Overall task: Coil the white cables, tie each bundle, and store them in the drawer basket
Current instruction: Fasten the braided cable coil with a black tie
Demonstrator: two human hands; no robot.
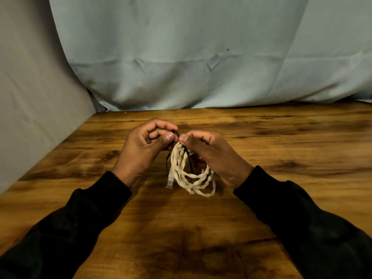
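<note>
A coiled white twisted cable (pixel 193 176) hangs between my hands above the wooden table (pixel 281 158). Its clear plug end (pixel 170 181) dangles at the coil's left side. A thin black tie (pixel 189 156) runs over the top of the coil and down across it. My left hand (pixel 147 147) pinches the tie's upper end between thumb and fingers. My right hand (pixel 213 156) grips the top of the coil with its thumb close to the left thumb. No drawer basket is in view.
A pale blue cloth (pixel 201 57) hangs behind the table's far edge. A grey wall (pixel 30 97) borders the table on the left. Black sleeves cover both forearms.
</note>
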